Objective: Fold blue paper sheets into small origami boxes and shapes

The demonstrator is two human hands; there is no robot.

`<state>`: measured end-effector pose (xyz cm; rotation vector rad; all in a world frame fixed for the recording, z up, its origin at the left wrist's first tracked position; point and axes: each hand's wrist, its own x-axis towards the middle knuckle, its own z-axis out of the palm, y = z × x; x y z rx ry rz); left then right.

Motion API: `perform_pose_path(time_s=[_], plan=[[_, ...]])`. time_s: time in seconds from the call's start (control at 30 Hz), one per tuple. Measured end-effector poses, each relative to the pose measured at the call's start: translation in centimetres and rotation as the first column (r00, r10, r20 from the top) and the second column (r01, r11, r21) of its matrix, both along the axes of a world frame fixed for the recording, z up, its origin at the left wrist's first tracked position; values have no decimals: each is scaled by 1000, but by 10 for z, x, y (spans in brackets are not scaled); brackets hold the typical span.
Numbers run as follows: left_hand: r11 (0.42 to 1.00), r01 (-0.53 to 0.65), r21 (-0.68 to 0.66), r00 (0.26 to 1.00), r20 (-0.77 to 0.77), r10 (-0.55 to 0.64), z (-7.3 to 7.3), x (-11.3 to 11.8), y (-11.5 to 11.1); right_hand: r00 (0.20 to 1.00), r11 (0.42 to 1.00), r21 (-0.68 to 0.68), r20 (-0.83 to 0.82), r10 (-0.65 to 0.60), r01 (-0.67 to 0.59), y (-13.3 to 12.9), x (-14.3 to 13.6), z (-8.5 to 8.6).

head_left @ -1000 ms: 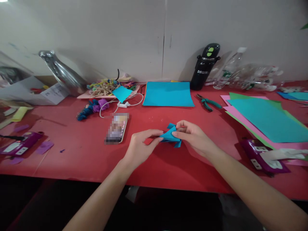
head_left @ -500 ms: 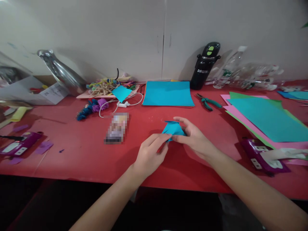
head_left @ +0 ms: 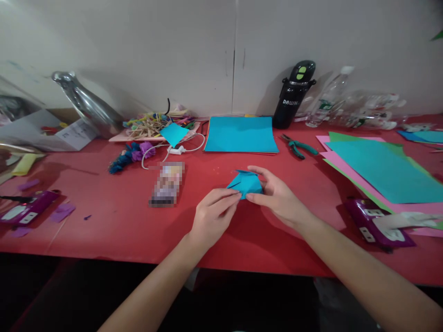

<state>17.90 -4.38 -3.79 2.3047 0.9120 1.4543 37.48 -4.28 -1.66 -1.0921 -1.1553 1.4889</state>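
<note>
Both hands hold a small folded piece of blue paper (head_left: 249, 183) above the red table (head_left: 138, 235). My left hand (head_left: 215, 213) pinches its near left edge between thumb and fingers. Around its right side my right hand (head_left: 277, 197) curves, thumb on the near edge and index finger reaching past the far side. Several flaps of the paper stick out at the left and the top. Beyond it lies a stack of blue paper sheets (head_left: 240, 133). A phone-sized blurred object (head_left: 167, 183) rests to the left of my hands.
Pliers (head_left: 298, 146) and a black bottle (head_left: 294, 97) stand or lie at the back right, near clear plastic bottles (head_left: 327, 101). Coloured sheets (head_left: 387, 170) and a purple power strip (head_left: 377, 226) are on the right. A steel flask (head_left: 88, 106) leans at the back left.
The folded blue paper has turned slightly and shifted a little left, so more of its front face and left flap shows. My left hand has moved slightly left.
</note>
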Motion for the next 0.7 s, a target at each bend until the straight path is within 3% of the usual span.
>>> perform_pose_path(time_s=[0.3, 0.7], plan=[[999, 17, 43, 1000, -22, -16, -6, -2, 1, 1000, 1000, 27, 22, -13, 13, 1, -1, -3], [999, -15, -34, 1000, -4, 15, -3, 1, -1, 999, 999, 7, 14, -44, 44, 1, -2, -5]])
